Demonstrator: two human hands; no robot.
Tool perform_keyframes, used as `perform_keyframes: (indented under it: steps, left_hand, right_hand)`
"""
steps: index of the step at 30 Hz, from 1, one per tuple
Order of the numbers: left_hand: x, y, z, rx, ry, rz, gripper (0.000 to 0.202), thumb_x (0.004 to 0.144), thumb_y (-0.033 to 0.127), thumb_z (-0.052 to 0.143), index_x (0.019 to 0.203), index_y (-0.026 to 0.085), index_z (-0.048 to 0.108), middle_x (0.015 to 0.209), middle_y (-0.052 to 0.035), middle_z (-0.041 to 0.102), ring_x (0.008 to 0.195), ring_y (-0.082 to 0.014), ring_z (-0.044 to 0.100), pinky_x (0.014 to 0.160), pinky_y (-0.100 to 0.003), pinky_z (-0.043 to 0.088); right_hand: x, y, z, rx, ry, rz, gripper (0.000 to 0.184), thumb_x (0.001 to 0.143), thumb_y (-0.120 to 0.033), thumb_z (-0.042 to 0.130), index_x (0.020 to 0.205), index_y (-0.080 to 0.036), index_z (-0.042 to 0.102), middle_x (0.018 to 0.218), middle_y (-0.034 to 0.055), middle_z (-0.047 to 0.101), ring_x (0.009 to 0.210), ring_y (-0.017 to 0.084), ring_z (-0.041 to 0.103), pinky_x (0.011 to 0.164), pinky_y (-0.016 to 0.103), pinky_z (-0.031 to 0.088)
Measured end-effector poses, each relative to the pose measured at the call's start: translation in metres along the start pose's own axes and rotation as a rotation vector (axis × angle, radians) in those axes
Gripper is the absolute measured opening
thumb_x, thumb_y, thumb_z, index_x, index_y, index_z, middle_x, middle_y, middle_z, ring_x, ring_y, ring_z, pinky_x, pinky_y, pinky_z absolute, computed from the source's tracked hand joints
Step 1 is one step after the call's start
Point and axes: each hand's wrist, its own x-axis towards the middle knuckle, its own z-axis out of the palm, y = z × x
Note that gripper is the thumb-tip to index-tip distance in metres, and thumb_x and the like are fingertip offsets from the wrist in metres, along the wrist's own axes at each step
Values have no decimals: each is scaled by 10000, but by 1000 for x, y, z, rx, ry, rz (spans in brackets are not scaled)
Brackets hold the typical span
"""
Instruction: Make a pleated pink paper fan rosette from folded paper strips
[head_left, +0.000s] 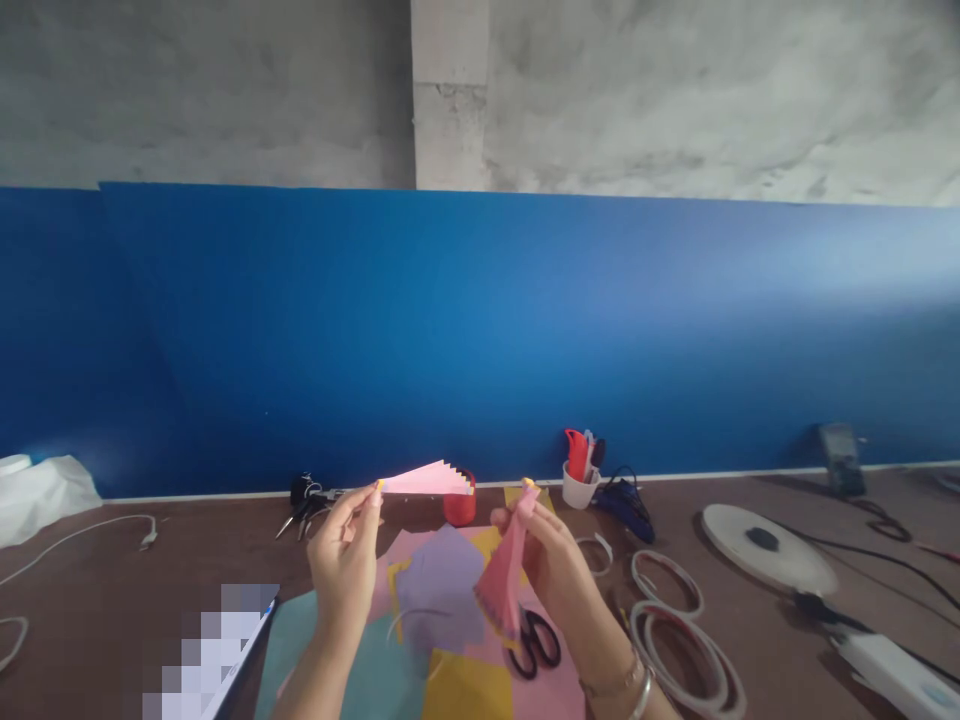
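Note:
My left hand (351,555) pinches the narrow end of a pleated pink paper fan (424,480), whose spread end points right. In my right hand (551,545) is a second pleated pink paper fan (506,580), gripped near its narrow top and hanging with the wide edge down. Both fans are held above the table, apart from each other. Below them lie overlapping coloured sheets: a purple sheet (439,580), a light blue sheet (360,660) and a yellow sheet (469,690). Black-handled scissors (536,645) rest on the paper under my right hand.
Behind the fans stands a red round object (460,508). A white cup (579,490) holds red-handled tools. Coiled white strips (686,650), a white reel (769,550) and a white adapter (896,665) lie right. A blurred-out screen (217,660) is at left; a blue panel (480,330) backs the table.

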Motion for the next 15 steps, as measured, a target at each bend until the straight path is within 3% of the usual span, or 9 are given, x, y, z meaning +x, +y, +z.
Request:
perform_keyframes:
  steps: [3, 7, 11, 15]
  left_hand:
    - [-3, 1, 2, 15, -43, 6, 308, 742, 418, 649, 878, 146, 702, 889, -95, 721, 802, -206, 671, 674, -280, 564]
    - [-8, 5, 6, 25, -104, 26, 297, 744, 411, 640, 866, 148, 698, 883, -99, 725, 816, -219, 678, 702, -295, 562]
    - [-12, 10, 10, 25, -176, 20, 279, 743, 396, 636, 853, 147, 698, 887, -102, 727, 825, -228, 681, 704, -297, 561]
    - [-16, 11, 12, 24, -209, 10, 267, 748, 387, 638, 854, 150, 699, 881, -98, 730, 838, -230, 681, 742, -302, 553]
  right_hand:
    - [-3, -8, 2, 264, -42, 78, 165, 741, -331, 695, 752, -185, 618, 767, 20, 655, 784, 164, 608, 724, 278, 468]
    - [-2, -11, -2, 509, -131, 153, 132, 722, -192, 701, 786, -200, 586, 641, -58, 551, 624, 84, 545, 654, 223, 456]
    - [-4, -14, -5, 626, -229, 207, 164, 757, -145, 649, 875, -218, 562, 557, -100, 398, 523, 56, 448, 607, 201, 431]
    - [-6, -18, -3, 653, -289, 224, 114, 793, -135, 605, 869, -201, 552, 547, -105, 335, 474, 45, 350, 575, 190, 396]
